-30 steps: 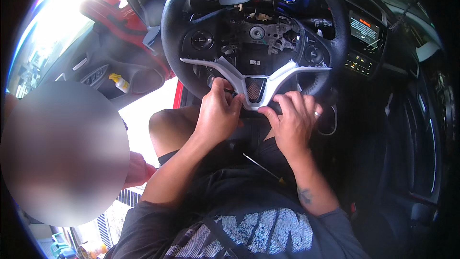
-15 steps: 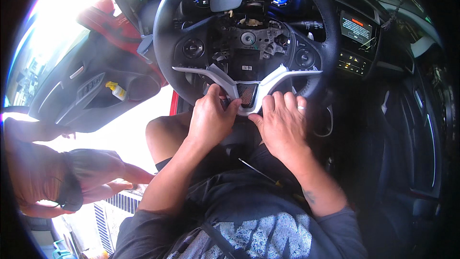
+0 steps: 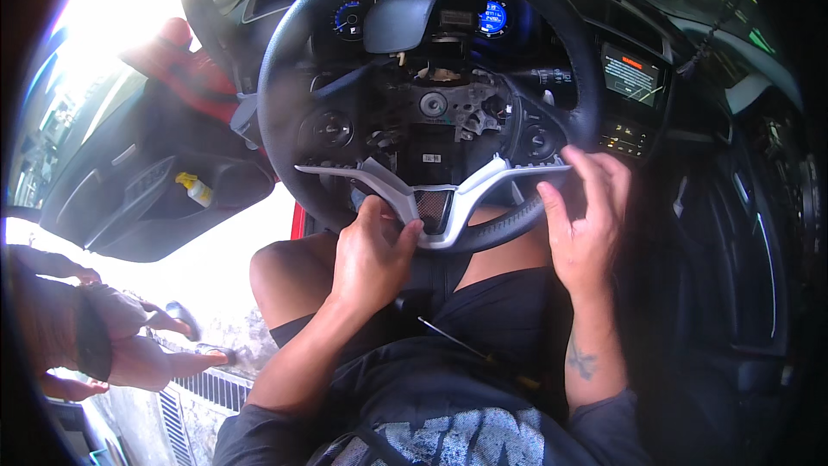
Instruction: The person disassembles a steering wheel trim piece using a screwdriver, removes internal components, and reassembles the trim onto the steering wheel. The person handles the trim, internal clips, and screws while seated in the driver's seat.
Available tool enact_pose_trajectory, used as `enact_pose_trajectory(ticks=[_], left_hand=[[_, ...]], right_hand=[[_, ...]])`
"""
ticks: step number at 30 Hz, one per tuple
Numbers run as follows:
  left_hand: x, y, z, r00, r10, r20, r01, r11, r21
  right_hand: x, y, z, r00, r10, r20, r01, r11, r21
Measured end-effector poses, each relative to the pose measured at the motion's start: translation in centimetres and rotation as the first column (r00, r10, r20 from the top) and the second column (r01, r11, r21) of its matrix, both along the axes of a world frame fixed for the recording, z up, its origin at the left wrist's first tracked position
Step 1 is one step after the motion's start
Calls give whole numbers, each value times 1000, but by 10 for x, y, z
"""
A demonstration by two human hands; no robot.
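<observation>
A silver-grey V-shaped steering wheel trim [image 3: 472, 198] with a dark mesh insert [image 3: 433, 210] lies across the lower part of the black steering wheel [image 3: 589, 78]. My left hand [image 3: 373, 261] grips its lower left side, thumb in front and fingers curled behind. By the trim's right tip is my right hand [image 3: 591, 229], thumb and fingers apart, holding nothing. Above the trim, the wheel's hub [image 3: 433, 104] is exposed, showing metal bracket, wiring and a central bolt. Round button pads [image 3: 332, 129] flank it.
A thin-shafted screwdriver [image 3: 457, 338] lies on my lap. To the left is an opened car door [image 3: 103, 198] with a yellow-topped bottle [image 3: 195, 189] in its pocket. Another person [image 3: 121, 328] is outside. A lit dashboard screen [image 3: 632, 76] stands at the right.
My right hand has let go of the trim's lower right part and moved right and up to its right tip, fingers spreading. My left hand keeps its hold.
</observation>
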State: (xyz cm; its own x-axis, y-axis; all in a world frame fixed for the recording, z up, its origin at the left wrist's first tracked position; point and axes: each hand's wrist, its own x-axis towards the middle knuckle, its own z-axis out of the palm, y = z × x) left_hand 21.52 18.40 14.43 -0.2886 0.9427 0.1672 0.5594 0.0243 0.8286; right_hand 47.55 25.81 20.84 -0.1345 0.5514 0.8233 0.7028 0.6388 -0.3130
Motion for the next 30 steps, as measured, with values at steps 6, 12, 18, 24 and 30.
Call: enact_pose_trajectory(ticks=[6,12,18,24,30], left_hand=[[5,1,23,989,4,151,18,990,-142],[4,1,25,974,15,228,28,983,-181],[-2,-4,12,924,-23,381,86,985,-150],[-3,-10,14,959,-29,283,70,988,-135],[-1,-9,12,952,-4,307,52,987,-150]], right_hand=[[23,21,4,985,142,94,-141,990,-17],[21,19,9,979,187,83,-191,981,37],[20,26,13,983,182,-28,-184,976,-116],[27,26,-6,987,141,79,-140,990,-17],[27,30,-16,993,92,70,-95,995,30]])
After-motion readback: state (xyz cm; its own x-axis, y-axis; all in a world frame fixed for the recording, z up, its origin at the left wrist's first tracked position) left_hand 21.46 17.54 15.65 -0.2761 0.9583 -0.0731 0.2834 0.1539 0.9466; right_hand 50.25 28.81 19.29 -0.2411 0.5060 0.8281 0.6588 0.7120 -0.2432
